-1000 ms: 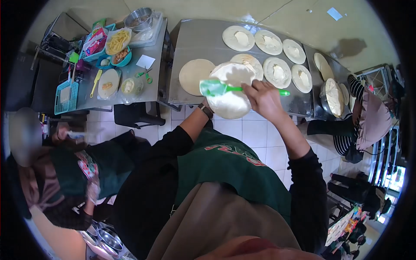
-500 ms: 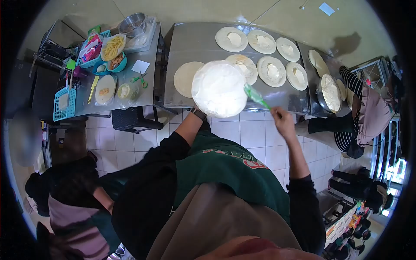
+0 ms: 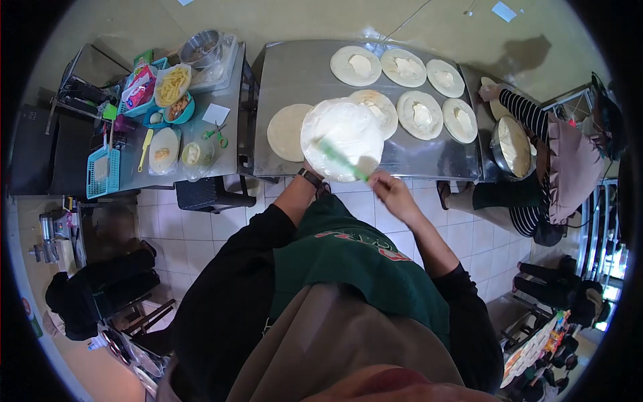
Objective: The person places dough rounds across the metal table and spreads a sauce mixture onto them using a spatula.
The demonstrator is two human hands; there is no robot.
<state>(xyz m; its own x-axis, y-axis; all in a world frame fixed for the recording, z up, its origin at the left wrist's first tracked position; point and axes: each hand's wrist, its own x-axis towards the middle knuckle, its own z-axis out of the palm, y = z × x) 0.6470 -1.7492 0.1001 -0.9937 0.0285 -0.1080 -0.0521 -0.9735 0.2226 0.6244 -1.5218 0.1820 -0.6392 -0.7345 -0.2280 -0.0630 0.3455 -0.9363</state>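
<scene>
A round flatbread covered in white cream [image 3: 345, 130] is held up in front of the steel table [image 3: 288, 74]. My left hand [image 3: 312, 168] supports it from below at its near left edge; most of its fingers are hidden under the bread. Closed around the handle of a green spatula [image 3: 341, 159] is my right hand [image 3: 392, 191], at the bread's lower right. The spatula's blurred blade lies over the cream. Behind and to the right, several flat rounds with cream in the middle [image 3: 420, 115] rest on the table. A plain round [image 3: 288, 132] lies to the left.
A side table [image 3: 224, 157] at left holds fries [image 3: 173, 84], a teal bowl [image 3: 179, 108], green scissors [image 3: 218, 136] and a yellow spatula [image 3: 145, 151]. A black stool [image 3: 207, 194] stands below. At right, a person in striped sleeves [image 3: 569, 161] stands by a metal bowl [image 3: 512, 147].
The green spatula moved off the bread to the right, then back onto the cream with my right hand. The person at lower left has left view. The striped-sleeved person's arm reaches farther over the table.
</scene>
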